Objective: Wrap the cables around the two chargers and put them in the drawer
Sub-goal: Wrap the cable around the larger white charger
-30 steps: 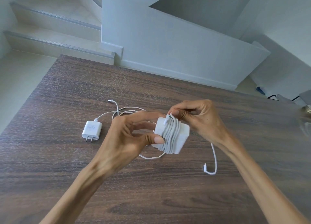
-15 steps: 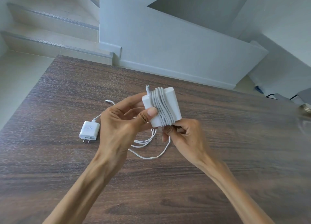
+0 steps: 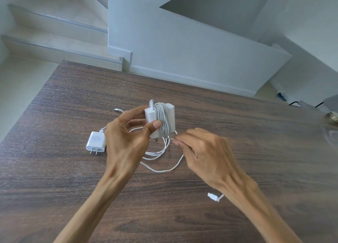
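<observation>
My left hand [image 3: 126, 140] grips a large white square charger [image 3: 161, 120] above the table, thumb pressed on the grey cable wound several times round its middle. My right hand [image 3: 204, 151] pinches the loose part of that cable [image 3: 173, 138] just below the charger. The cable's free plug end [image 3: 213, 197] shows under my right wrist. A smaller white charger [image 3: 96, 142] with two prongs lies flat on the table left of my left hand. Its thin white cable [image 3: 161, 169] lies in loose loops under my hands, its far plug [image 3: 118, 110] behind my left hand.
The dark wood table [image 3: 73, 188] fills the lower view. Beyond its far edge are tiled steps [image 3: 54, 47] and a white stair wall [image 3: 182, 56]. A glass object [image 3: 332, 125] sits blurred at the table's right edge. No drawer is in view.
The left hand turned the big charger upright. The right hand went from above the charger to below it, then out to the right with the loose cable.
</observation>
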